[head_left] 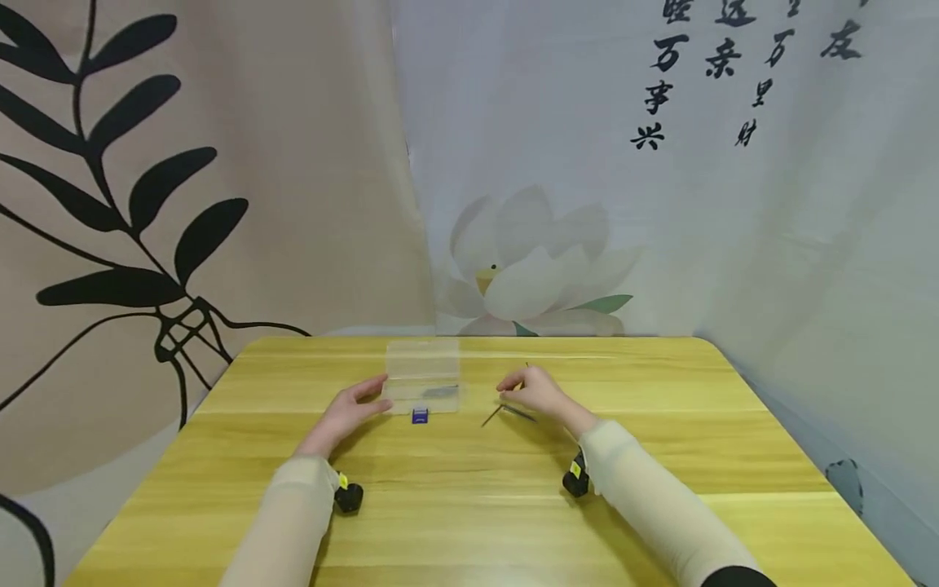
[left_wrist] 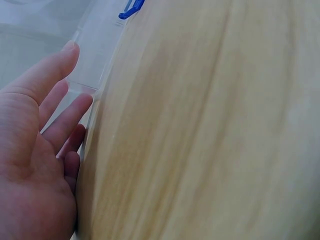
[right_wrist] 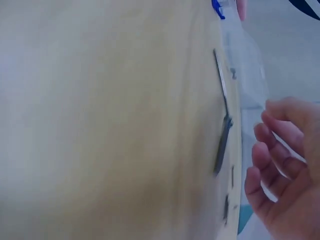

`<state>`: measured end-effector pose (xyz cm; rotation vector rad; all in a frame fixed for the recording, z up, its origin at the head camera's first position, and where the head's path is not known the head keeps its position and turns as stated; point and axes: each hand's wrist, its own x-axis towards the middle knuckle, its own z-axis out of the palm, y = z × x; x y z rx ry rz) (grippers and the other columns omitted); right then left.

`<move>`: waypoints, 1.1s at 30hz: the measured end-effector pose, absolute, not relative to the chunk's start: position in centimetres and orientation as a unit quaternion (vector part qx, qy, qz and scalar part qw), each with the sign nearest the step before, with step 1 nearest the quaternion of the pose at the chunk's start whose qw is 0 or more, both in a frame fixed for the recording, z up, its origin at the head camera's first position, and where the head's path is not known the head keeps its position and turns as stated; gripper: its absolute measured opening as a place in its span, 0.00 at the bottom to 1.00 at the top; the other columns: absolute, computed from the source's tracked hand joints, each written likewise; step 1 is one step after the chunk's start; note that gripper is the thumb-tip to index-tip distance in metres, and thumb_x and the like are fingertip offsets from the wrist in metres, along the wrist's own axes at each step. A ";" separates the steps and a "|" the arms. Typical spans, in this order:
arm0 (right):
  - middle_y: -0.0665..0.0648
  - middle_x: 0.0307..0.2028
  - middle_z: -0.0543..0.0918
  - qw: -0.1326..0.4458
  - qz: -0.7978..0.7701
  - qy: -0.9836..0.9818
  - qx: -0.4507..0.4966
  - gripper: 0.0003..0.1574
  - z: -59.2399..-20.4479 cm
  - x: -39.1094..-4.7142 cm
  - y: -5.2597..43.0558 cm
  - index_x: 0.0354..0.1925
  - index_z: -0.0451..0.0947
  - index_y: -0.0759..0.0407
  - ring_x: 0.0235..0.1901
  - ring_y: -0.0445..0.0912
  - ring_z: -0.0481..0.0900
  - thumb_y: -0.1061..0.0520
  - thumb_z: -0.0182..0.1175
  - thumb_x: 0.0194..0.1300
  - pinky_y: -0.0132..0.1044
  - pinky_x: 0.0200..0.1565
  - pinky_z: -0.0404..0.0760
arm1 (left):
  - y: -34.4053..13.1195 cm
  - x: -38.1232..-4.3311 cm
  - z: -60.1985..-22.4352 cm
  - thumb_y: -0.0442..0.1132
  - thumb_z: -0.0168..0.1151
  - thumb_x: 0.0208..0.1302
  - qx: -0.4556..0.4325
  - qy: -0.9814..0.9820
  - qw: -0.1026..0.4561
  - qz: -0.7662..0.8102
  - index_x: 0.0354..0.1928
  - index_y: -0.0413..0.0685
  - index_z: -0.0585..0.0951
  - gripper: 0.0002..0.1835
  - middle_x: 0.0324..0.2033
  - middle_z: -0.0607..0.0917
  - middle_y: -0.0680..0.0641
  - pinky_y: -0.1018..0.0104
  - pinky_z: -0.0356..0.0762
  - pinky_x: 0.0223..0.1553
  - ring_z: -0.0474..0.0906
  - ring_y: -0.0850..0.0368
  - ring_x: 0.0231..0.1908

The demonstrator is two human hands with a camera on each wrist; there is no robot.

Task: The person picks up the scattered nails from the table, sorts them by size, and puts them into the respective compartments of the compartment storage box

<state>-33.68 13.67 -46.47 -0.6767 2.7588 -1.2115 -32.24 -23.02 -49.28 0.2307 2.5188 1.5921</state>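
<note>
A clear plastic box [head_left: 421, 367] lies with its lid spread back on the table, a blue latch [head_left: 420, 416] at its near edge. Inside is a small grey piece [head_left: 440, 392]. My left hand [head_left: 354, 412] is at the box's left side, thumb and fingers apart and fingertips right at its edge; the left wrist view shows the extended fingers [left_wrist: 65, 117]. To the right, my right hand [head_left: 539, 391] is over the table with fingers loosely bent and nothing visible between them. Just below it lie a thin dark rod [head_left: 492, 415] and a short grey rod [head_left: 519, 412].
The wooden table [head_left: 455, 505] ends at a far edge close beyond the box. A printed cloth [head_left: 330, 163] hangs behind it. In the right wrist view, several small dark pieces [right_wrist: 226, 206] lie past the rods, near the table's far edge.
</note>
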 end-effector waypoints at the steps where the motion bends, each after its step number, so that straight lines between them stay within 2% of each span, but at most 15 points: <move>1: 0.55 0.40 0.86 0.028 -0.395 0.894 -0.211 0.09 -46.7 -33.5 14.1 0.41 0.86 0.63 0.27 0.42 0.74 0.62 0.64 0.63 0.36 0.31 0.75 | -23.0 -32.2 -49.2 0.46 0.65 0.65 0.079 0.840 0.076 0.531 0.73 0.49 0.63 0.37 0.69 0.65 0.38 0.40 0.50 0.67 0.56 0.39 0.69; 7: 0.51 0.31 0.84 0.035 -0.400 0.895 -0.195 0.05 -47.9 -32.5 15.9 0.35 0.85 0.62 0.30 0.41 0.77 0.62 0.69 0.57 0.35 0.34 0.78 | -23.2 -32.2 -49.3 0.44 0.63 0.67 0.078 0.844 0.074 0.525 0.73 0.48 0.61 0.36 0.69 0.64 0.37 0.39 0.52 0.67 0.56 0.38 0.69; 13: 0.48 0.25 0.80 0.049 -0.374 0.904 -0.201 0.08 -48.0 -32.2 16.6 0.29 0.82 0.58 0.27 0.42 0.75 0.60 0.73 0.53 0.35 0.32 0.77 | -23.2 -32.4 -49.6 0.43 0.63 0.67 0.077 0.845 0.074 0.524 0.73 0.47 0.62 0.35 0.69 0.65 0.37 0.40 0.52 0.67 0.57 0.38 0.68; 27: 0.47 0.23 0.81 0.047 -0.360 0.912 -0.189 0.06 -48.1 -32.3 16.7 0.25 0.83 0.57 0.24 0.41 0.73 0.61 0.72 0.53 0.34 0.30 0.75 | -22.8 -32.2 -49.7 0.47 0.63 0.67 0.080 0.850 0.078 0.515 0.73 0.48 0.61 0.37 0.69 0.64 0.38 0.40 0.50 0.67 0.55 0.38 0.69; 33: 0.45 0.22 0.80 0.022 -0.298 0.934 -0.198 0.05 -47.9 -32.1 16.2 0.24 0.83 0.53 0.23 0.40 0.72 0.61 0.70 0.53 0.34 0.30 0.75 | -22.8 -32.3 -49.5 0.45 0.63 0.67 0.076 0.846 0.076 0.523 0.73 0.49 0.62 0.36 0.70 0.64 0.39 0.40 0.48 0.68 0.56 0.40 0.69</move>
